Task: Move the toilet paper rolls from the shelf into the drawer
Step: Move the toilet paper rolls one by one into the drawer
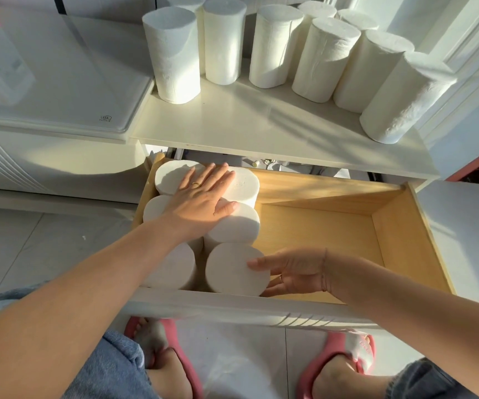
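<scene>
While my left hand [203, 197] and right hand [293, 272] rest open-fingered against soft white paper rolls [234, 273], I judge these light and squashy. I'd clasp the sides gently.

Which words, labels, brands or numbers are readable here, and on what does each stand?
"CCC" in an oval: near the corner of the glass top.
Tiny print under that mark: too small to read.
Letters on the strap of the right slipper: too blurred to read.
The rolls and drawer show no text.

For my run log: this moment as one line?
left hand flat on white toilet paper rolls in pale wooden drawer | right hand touching nearest roll | white shelf: upright rolls remain
</scene>
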Motion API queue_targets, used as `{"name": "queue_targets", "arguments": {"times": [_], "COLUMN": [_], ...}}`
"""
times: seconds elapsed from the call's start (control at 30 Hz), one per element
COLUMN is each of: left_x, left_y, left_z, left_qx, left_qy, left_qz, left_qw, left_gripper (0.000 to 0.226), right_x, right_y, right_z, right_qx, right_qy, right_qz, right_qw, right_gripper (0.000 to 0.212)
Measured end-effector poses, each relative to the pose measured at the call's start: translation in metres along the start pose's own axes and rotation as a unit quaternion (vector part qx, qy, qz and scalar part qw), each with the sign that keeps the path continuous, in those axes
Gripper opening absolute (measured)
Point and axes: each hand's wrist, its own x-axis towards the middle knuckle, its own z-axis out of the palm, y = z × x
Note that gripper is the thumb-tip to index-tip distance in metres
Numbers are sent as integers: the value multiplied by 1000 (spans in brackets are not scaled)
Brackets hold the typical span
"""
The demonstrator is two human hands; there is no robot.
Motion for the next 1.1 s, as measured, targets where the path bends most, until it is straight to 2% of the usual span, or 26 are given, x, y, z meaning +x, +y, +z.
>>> {"name": "queue_targets", "arguments": {"times": [0.13,0.3,0.37,0.4,0.47,0.57,0.6,0.67,0.73,0.8,0.9,1.0,1.1], "left_x": [2,3,3,3,4,7,8,10,13,16,18,20,21], "left_y": [-3,-5,-5,-5,-3,6,10,16,20,24,28,28,27], "left_z": [3,5,5,6,5,4,4,5,6,7,11,13,13], "left_qx": [17,15,10,4,-2,-1,-3,-6,-25,-40,-13,1,2], "left_qy": [-1,6,7,6,2,10,5,-2,2,10,22,11,13], "left_qz": [0,13,11,9,10,30,37,49,59,63,48,41,40], "left_qw": [1000,1000,1000,1000,1000,1000,999,999,998,997,999,999,999], "left_gripper": [65,65,65,62,59,62,65,72,80,80,68,66,66], "right_x": [7,9,3,-2,-15,-47,-57,-74,-84,-84,-77,-70,-63], "right_y": [-4,-7,-10,-15,-30,-64,-76,-98,-114,-125,-138,-151,-161], "right_z": [13,16,14,12,3,-29,-44,-79,-114,-143,-170,-182,-188], "right_qx": [-14,-47,-124,-186,-272,-223,-198,-138,-63,-27,-11,1,14], "right_qy": [8,-1,35,80,196,376,447,575,642,661,633,604,575], "right_qz": [-8,-17,-37,-67,-195,-400,-437,-473,-478,-465,-457,-464,-500], "right_qw": [1000,999,991,977,922,806,755,653,596,588,625,648,648], "right_gripper": [53,53,55,57,51,29,29,43,61,79,99,101,101]}}
